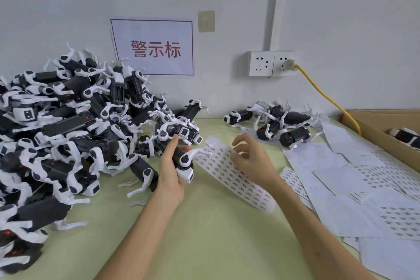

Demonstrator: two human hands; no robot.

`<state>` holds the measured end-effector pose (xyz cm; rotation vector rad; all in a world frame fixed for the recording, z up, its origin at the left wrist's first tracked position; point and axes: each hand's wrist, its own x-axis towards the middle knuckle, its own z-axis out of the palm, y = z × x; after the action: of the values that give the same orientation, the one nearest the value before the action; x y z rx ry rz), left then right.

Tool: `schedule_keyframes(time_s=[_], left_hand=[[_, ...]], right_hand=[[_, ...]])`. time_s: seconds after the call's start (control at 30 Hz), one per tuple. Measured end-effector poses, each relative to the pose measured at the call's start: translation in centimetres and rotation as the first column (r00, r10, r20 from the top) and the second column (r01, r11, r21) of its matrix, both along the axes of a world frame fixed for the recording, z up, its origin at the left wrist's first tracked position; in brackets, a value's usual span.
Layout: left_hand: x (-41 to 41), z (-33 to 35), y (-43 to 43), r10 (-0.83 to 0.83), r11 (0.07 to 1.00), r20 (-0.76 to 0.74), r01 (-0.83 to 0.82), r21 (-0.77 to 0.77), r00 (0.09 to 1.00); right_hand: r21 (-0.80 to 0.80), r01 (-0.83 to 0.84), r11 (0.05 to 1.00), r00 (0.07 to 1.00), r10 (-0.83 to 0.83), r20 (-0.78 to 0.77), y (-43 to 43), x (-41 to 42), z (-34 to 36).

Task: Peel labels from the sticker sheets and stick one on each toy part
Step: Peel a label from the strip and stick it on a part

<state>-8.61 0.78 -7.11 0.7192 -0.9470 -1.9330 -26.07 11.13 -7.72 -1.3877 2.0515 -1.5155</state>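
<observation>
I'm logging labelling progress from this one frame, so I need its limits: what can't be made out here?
- Head view: the print on the sticker sheet is too small and blurred to read.
- Whether the right hand pinches a label: its fingertips cover the spot.
- Whether the toy part bears a label: the left hand covers its body.
- The cardboard box and its contents: cut off by the right edge.

A white paper sign point(154, 49) on the wall point(341, 18) above the tabletop's point(204, 234) far edge reads 警示标, 3 red characters inside a red border. The sticker sheet point(236, 179) near the tabletop's middle bears rows of small dark print, probably text, too small to read
</observation>
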Motion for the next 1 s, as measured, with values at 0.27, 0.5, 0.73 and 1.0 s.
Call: schedule_keyframes(time_s=[0.27, 0.5, 0.73, 1.0], left_hand=[[0.3, 0.6, 0.5, -0.213, 0.977, -0.152, 0.206, -0.061, 0.965], [0.3, 0.7, 1.4, -0.403, 0.906, -0.167, 0.366, -0.213, 0.9], [0.1, 0.4, 1.5, -0.42, 0.901, -0.15, 0.391, -0.189, 0.895], [0.0, 0.5, 1.8, -0.391, 0.917, -0.179, 0.366, -0.156, 0.903]], right_hand=[[-0.239, -0.028, 0.971, 0.998, 0.039, 0.042, 0.2, 1.3, 0.8], [-0.168, -0.098, 0.981, 0.99, 0.112, 0.081, 0.0, 1.3, 0.7], [-0.236, -0.044, 0.971, 0.999, 0.046, 0.003, -0.1, 1.8, 0.8], [-0.293, 0.047, 0.955, 0.967, -0.117, -0.227, -0.3, 1.4, 0.4]])
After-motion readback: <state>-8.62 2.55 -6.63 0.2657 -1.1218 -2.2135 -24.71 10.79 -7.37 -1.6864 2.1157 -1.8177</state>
